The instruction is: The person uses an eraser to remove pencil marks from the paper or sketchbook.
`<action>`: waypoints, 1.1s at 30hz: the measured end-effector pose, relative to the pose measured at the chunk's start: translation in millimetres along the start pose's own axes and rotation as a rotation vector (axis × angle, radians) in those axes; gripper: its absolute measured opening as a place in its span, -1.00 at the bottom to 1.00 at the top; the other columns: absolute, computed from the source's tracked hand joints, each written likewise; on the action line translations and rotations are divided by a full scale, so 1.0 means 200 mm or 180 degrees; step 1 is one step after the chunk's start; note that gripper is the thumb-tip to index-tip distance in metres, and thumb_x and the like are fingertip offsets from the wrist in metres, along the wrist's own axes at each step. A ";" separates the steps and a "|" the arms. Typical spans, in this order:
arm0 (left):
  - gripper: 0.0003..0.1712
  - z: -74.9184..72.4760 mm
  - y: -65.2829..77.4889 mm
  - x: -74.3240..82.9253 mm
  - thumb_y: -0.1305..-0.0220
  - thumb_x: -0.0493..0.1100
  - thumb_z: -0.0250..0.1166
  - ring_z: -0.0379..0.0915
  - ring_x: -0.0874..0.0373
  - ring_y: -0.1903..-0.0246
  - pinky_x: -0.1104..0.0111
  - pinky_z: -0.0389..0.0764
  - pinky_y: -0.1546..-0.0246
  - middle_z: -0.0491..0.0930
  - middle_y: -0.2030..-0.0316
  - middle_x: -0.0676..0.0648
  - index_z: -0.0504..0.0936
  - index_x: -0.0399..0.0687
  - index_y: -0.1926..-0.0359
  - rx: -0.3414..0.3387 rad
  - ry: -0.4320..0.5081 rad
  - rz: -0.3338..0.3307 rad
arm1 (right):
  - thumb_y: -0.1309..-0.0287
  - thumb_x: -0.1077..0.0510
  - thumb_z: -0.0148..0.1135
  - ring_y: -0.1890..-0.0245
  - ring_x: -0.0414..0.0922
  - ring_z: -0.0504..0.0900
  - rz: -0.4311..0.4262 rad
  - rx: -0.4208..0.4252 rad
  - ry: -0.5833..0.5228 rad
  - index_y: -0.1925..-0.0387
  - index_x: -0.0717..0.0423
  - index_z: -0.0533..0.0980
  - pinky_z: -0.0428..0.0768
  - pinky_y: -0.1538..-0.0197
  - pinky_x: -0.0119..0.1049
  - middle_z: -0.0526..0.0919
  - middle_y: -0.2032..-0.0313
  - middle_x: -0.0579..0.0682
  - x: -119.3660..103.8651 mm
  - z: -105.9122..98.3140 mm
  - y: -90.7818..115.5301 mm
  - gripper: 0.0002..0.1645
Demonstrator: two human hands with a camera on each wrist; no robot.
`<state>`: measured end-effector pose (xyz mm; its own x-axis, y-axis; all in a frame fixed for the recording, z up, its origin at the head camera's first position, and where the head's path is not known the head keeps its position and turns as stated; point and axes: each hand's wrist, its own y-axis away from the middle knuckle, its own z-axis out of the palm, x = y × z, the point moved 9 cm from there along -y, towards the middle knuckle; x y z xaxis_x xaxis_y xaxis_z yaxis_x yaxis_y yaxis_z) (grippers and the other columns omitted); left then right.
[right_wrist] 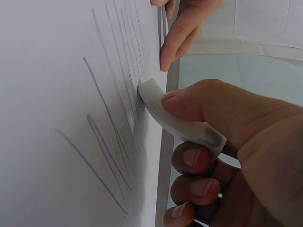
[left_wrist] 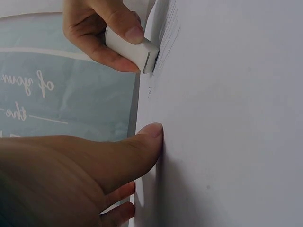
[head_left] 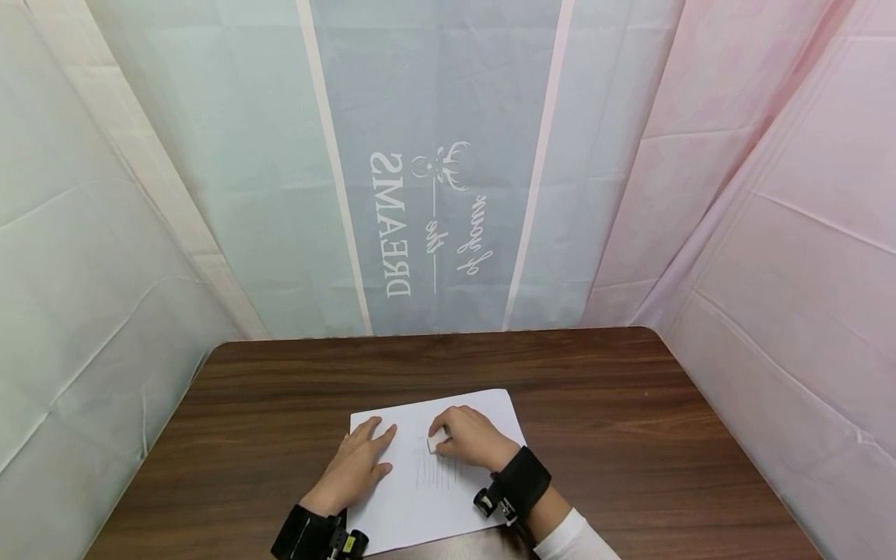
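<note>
A white sheet of paper (head_left: pixel 406 521) lies on the table, bearing a patch of thin dark pencil lines (right_wrist: pixel 110 125). My right hand (head_left: pixel 476 437) pinches a white eraser (right_wrist: pixel 177 118) between thumb and fingers. One end of the eraser, darkened at its edge, touches the paper among the lines. Small dark crumbs lie near it in the left wrist view. My left hand (head_left: pixel 355 470) rests on the left part of the sheet with its fingers spread and holds nothing.
The brown wooden table (head_left: pixel 602 420) extends around the sheet on all visible sides. Behind it hangs a printed curtain (head_left: pixel 434 93), with pale cloth (head_left: pixel 84 257) at the left and pink cloth (head_left: pixel 791 257) at the right. Each wrist wears a black strap with a small camera.
</note>
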<state>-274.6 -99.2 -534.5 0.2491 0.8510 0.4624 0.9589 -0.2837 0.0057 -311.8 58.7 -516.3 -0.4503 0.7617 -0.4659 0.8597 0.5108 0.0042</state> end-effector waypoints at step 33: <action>-0.35 0.00 0.00 0.00 -0.22 -0.20 0.43 0.21 -0.37 -0.44 -0.38 0.21 -0.35 0.32 -0.42 -0.37 0.53 -0.16 -0.34 0.0043 0.0018 0.0015 | -0.02 0.26 0.48 0.30 -0.30 0.51 0.0000 -0.0054 -0.0090 0.23 0.03 0.77 0.54 0.18 -0.38 0.79 0.11 -0.03 0.01 -0.04 0.02 -0.79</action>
<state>-274.0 -98.7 -534.4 0.2527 0.8472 0.4673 0.9595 -0.2816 -0.0083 -311.1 65.2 -509.9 -0.4429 0.7503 -0.4908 0.8554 0.5176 0.0192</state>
